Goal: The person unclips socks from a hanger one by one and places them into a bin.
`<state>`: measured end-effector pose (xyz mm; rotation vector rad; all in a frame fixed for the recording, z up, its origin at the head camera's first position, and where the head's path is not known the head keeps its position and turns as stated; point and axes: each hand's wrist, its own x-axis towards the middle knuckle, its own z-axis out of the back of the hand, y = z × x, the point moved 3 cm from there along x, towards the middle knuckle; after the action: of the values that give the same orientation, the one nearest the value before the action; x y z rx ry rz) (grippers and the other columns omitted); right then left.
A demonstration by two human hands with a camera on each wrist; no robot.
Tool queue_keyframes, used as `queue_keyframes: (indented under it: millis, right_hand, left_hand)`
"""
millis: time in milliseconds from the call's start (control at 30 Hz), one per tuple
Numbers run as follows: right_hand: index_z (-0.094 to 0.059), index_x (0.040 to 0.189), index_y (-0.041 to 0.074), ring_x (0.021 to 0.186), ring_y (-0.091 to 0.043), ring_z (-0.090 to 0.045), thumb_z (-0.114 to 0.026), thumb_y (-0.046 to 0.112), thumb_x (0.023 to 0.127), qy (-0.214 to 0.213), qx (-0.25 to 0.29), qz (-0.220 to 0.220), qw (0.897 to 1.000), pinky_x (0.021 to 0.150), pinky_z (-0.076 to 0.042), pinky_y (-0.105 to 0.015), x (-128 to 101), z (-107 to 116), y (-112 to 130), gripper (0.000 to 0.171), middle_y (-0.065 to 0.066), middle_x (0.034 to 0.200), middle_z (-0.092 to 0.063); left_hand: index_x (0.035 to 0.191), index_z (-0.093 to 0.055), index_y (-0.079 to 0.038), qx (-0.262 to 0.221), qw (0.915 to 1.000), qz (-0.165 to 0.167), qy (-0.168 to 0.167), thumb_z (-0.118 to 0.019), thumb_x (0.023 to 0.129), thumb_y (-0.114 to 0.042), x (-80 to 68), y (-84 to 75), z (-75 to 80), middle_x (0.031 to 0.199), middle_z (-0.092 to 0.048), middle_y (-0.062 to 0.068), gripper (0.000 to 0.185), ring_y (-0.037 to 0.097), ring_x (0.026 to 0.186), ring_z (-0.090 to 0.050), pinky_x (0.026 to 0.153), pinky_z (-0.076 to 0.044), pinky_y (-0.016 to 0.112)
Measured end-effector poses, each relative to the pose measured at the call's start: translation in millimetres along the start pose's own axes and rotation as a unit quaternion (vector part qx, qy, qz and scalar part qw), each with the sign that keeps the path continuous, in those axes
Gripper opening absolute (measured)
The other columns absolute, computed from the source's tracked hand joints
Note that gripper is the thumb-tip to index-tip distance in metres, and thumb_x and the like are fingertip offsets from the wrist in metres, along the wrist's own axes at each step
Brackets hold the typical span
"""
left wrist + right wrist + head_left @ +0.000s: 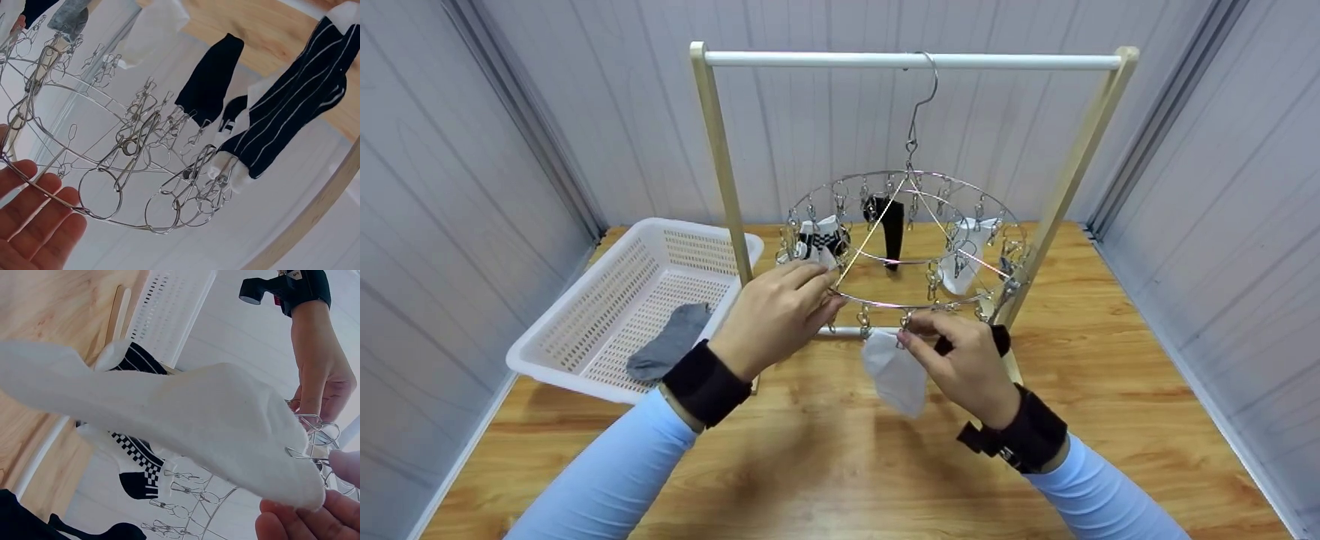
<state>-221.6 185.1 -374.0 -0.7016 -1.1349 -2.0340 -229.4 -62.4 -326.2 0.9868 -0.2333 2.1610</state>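
A round wire sock hanger (pixel 877 304) with many metal clips hangs from a white rail. My left hand (pixel 780 311) holds its rim at the front left; in the left wrist view the rim wire crosses the fingers (pixel 42 197). At the front, my right hand (pixel 960 360) pinches the upper edge of a white sock (pixel 894 375) beside a metal clip (pixel 905 321). In the right wrist view one clip end lies over the sock's edge, with the thumb (pixel 346 467) by the clip and fingers underneath.
A white perforated basket (pixel 562 315) at the left holds a grey sock (pixel 669 341). Checkered socks (pixel 823 238), a black sock (pixel 893 232) and another white sock (pixel 964 259) hang from the hanger. Wooden posts (pixel 720 161) carry the rail (pixel 825 58).
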Motion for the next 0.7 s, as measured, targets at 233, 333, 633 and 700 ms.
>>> queue_keyframes:
  millis: [233, 333, 633, 700]
  right_hand:
    - [-0.078, 0.1, -0.003, 0.076, -0.023, -0.078, -0.083, -0.006, 0.089, 0.0, -0.011, -0.001, 1.0, 0.057, -0.054, -0.016, 0.3, 0.6, -0.4, 0.012, -0.01, 0.09, -0.083]
    - [-0.079, 0.1, -0.004, 0.076, -0.023, -0.078, -0.083, -0.005, 0.089, 0.0, -0.012, -0.008, 1.0, 0.056, -0.052, -0.016, 0.2, 0.4, -1.2, 0.012, -0.01, 0.09, -0.083]
    - [-0.079, 0.099, -0.004, 0.072, -0.02, -0.075, -0.084, -0.005, 0.088, 0.002, -0.004, -0.007, 1.0, 0.054, -0.053, -0.018, 0.1, -1.5, -3.9, 0.012, -0.011, 0.089, -0.082]
    - [-0.079, 0.1, -0.004, 0.073, -0.021, -0.076, -0.083, -0.006, 0.088, 0.001, -0.002, -0.007, 1.0, 0.054, -0.052, -0.017, 0.2, -1.5, -4.1, 0.012, -0.011, 0.09, -0.082]
  left_hand:
    - [0.119, -0.074, 0.001, 0.014, 0.9996, -0.01, -0.024, -0.079, 0.092, -0.02, -1.7, -5.6, 2.5, 0.119, -0.077, 0.017, 0.035, 0.034, 0.114, -0.073, 0.106, -0.06, 0.047]
    - [0.117, -0.07, 0.0, 0.005, 0.9983, -0.022, -0.053, -0.079, 0.086, -0.019, -4.3, -10.0, 2.1, 0.114, -0.074, 0.015, 0.037, 0.033, 0.106, -0.069, 0.098, -0.059, 0.046]
    - [0.088, -0.065, -0.01, -0.043, 0.9949, -0.045, -0.079, -0.081, 0.088, -0.016, -17.3, -32.3, -9.9, 0.078, -0.065, -0.001, 0.017, 0.016, 0.067, -0.06, 0.06, -0.054, 0.03]
    - [0.084, -0.066, -0.011, -0.047, 0.9964, -0.039, -0.06, -0.082, 0.089, -0.017, -20.9, -36.8, -15.4, 0.074, -0.066, -0.003, 0.017, 0.013, 0.061, -0.059, 0.055, -0.052, 0.027]
